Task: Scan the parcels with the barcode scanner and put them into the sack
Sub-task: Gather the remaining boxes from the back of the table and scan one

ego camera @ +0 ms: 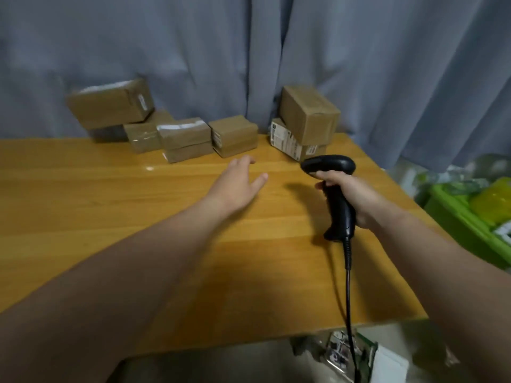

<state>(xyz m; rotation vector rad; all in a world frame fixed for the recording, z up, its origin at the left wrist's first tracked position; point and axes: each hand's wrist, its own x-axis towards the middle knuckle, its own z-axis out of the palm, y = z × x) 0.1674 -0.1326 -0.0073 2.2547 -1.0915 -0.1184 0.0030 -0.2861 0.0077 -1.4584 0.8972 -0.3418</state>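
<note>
right hand (349, 196) gripping black barcode scanner (333, 189), left hand (239, 185) outstretched near cardboard parcels (233, 135), wooden table (138, 217)

Glossy wooden table (110, 217), matt cardboard parcels (309, 113).

From my seat the bench (138, 205) shows honey-orange, banded with paler and darker plank stripes. From eleven to one o'clock the parcels (309, 114) are plain brown cardboard, and several carry white labels with dark print. At three o'clock the barcode scanner (340, 200) is black, its cable (347, 294) black too. The curtain (276, 51) at twelve o'clock is a flat grey-blue. Farther out at three o'clock I see a bright green crate (456, 214) and a yellow shape (492, 200). At five o'clock a box (392, 366) is white.
</note>
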